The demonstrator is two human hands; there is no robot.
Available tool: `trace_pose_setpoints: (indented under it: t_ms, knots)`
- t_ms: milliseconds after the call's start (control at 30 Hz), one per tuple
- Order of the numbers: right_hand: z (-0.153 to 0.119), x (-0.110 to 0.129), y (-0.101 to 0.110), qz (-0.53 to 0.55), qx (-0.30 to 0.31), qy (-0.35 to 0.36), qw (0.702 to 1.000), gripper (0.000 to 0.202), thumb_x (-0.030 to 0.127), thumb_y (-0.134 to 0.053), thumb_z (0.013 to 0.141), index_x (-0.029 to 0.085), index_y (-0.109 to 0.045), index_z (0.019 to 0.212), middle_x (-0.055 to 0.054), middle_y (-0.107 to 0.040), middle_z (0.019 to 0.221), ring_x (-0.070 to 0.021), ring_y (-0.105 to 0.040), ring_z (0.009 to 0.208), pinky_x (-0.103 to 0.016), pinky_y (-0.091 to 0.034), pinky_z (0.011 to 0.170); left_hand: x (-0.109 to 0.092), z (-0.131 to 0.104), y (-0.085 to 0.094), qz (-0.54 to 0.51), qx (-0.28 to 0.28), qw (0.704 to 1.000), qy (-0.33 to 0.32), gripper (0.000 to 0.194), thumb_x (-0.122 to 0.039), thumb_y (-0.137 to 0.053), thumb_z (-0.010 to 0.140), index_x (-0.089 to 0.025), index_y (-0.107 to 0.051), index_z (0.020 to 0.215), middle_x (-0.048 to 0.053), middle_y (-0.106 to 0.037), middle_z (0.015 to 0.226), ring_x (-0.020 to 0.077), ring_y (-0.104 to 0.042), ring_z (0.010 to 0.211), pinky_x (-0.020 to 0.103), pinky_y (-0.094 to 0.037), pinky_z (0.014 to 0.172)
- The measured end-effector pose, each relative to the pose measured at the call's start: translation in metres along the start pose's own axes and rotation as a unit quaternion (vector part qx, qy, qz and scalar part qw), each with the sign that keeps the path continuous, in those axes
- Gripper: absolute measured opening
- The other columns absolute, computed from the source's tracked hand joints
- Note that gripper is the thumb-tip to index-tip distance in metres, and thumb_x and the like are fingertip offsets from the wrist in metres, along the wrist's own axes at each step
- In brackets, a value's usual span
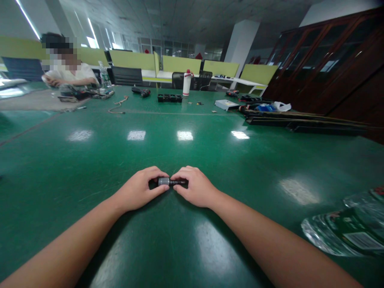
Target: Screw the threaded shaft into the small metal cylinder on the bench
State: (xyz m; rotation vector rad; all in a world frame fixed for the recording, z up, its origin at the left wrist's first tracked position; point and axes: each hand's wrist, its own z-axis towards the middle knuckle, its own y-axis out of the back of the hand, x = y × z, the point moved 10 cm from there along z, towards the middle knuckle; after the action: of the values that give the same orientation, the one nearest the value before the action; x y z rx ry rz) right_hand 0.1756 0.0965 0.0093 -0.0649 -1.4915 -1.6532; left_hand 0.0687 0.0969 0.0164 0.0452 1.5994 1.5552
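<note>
A small dark cylindrical device (163,181) with a grey band and a thin, ridged black end lies sideways low over the green table (168,148). My left hand (139,188) is closed round its thicker left part, with thumb and fingers on the grey band. At the thin right end, my right hand (196,186) pinches the same device between thumb and fingers. Its two outer ends are partly hidden by my palms. The fingertips of both hands nearly meet at the middle of the device.
Plastic water bottles (345,232) lie at the right. Far back stand a white bottle (186,84), a black tray (169,98), a power drill (141,92) and a grey box (226,105). Long dark strips (300,121) lie back right. A person (70,72) sits back left.
</note>
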Motion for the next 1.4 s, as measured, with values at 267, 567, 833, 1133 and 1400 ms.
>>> trace_pose_setpoints:
  t_ms: [267, 567, 833, 1133, 1400]
  knots:
    - [-0.0001, -0.0004, -0.0009, -0.003, 0.002, 0.000, 1.000, 0.018, 0.017, -0.067, 0.079, 0.020, -0.070, 0.097, -0.003, -0.070, 0.093, -0.0178, -0.058, 0.087, -0.034, -0.040, 0.083, 0.0000, -0.0002, 0.0002, 0.002, -0.001, 1.000, 0.000, 0.025, -0.038, -0.059, 0.089, -0.022, -0.068, 0.106, 0.004, -0.067, 0.096, 0.0194, -0.061, 0.087, 0.029, -0.046, 0.078]
    - [-0.0001, 0.0003, -0.0005, -0.004, 0.002, 0.002, 1.000, 0.018, 0.018, -0.067, 0.080, 0.020, -0.070, 0.097, -0.003, -0.070, 0.093, -0.0178, -0.058, 0.087, -0.034, -0.040, 0.083, 0.0018, -0.0005, -0.0004, -0.002, 0.001, 1.000, 0.002, 0.025, -0.038, -0.059, 0.089, -0.022, -0.068, 0.107, 0.004, -0.066, 0.097, 0.0194, -0.061, 0.088, 0.030, -0.046, 0.079]
    - [-0.0003, 0.0003, 0.0001, -0.004, 0.000, 0.002, 1.000, 0.017, 0.018, -0.068, 0.080, 0.020, -0.070, 0.097, -0.003, -0.070, 0.093, -0.0177, -0.058, 0.087, -0.034, -0.040, 0.082, 0.0003, 0.0000, 0.0010, 0.001, -0.005, 1.000, 0.003, 0.025, -0.038, -0.060, 0.088, -0.022, -0.069, 0.106, 0.004, -0.067, 0.096, 0.0196, -0.062, 0.087, 0.030, -0.047, 0.079]
    - [-0.0005, 0.0010, 0.0010, -0.004, -0.005, 0.005, 1.000, 0.015, 0.018, -0.067, 0.079, 0.020, -0.069, 0.093, -0.003, -0.070, 0.089, -0.0172, -0.057, 0.084, -0.033, -0.041, 0.080, -0.0006, -0.0011, 0.0008, 0.002, -0.004, 1.000, 0.000, 0.024, -0.037, -0.059, 0.089, -0.022, -0.068, 0.105, 0.004, -0.067, 0.096, 0.0195, -0.062, 0.087, 0.029, -0.047, 0.079]
    - [-0.0010, 0.0022, 0.0026, -0.008, -0.013, 0.004, 1.000, 0.014, 0.017, -0.068, 0.076, 0.020, -0.069, 0.090, -0.002, -0.069, 0.084, -0.0170, -0.057, 0.081, -0.032, -0.041, 0.077, -0.0009, -0.0005, 0.0007, 0.004, -0.003, 1.000, 0.000, 0.024, -0.036, -0.059, 0.088, -0.021, -0.068, 0.104, 0.004, -0.067, 0.095, 0.0197, -0.061, 0.086, 0.029, -0.047, 0.077]
